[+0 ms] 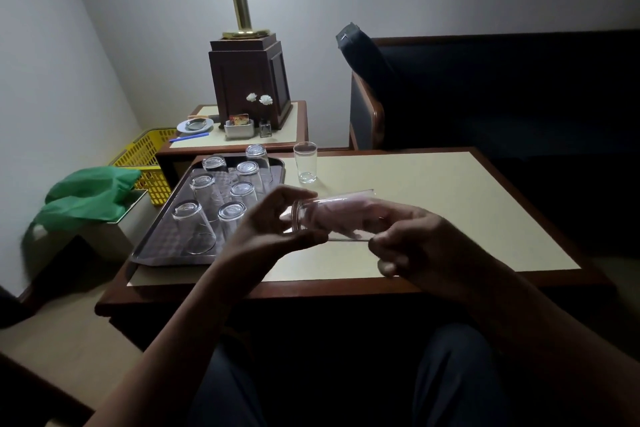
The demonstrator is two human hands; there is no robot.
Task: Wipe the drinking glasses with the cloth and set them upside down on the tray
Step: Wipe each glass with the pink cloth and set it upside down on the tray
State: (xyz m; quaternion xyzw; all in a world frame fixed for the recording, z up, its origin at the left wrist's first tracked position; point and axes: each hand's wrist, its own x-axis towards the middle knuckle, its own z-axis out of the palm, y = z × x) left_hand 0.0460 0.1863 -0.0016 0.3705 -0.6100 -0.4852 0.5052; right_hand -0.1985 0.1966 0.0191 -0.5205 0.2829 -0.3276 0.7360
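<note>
Holding the glass [341, 210] on its side above the table [450, 204], between both hands. Base points to the left hand [273, 229], mouth to the right hand [422, 246].

Left hand: thumb and fingers curled around the base end, gripping it.

Right hand: fingers curled at the mouth, holding a pale pink cloth [329, 220] that is pushed inside the glass and fills most of it. Exact finger placement is hard to read, low light.

Tray [156, 246] sits on the table just left of the left hand. Seven upturned glasses [194, 229] stand on it, rims down, the nearest right beside the left wrist.

One upright glass [305, 163] stands on the table beyond the hands, just past the tray's right edge, apart from it.

Further out, beyond the left hand: side table [298, 114] with a dark wooden lamp base [249, 80]. Yellow basket [145, 156] and green fabric [90, 194] are far left of the tray. Dark sofa [485, 97] is beyond the right hand.
</note>
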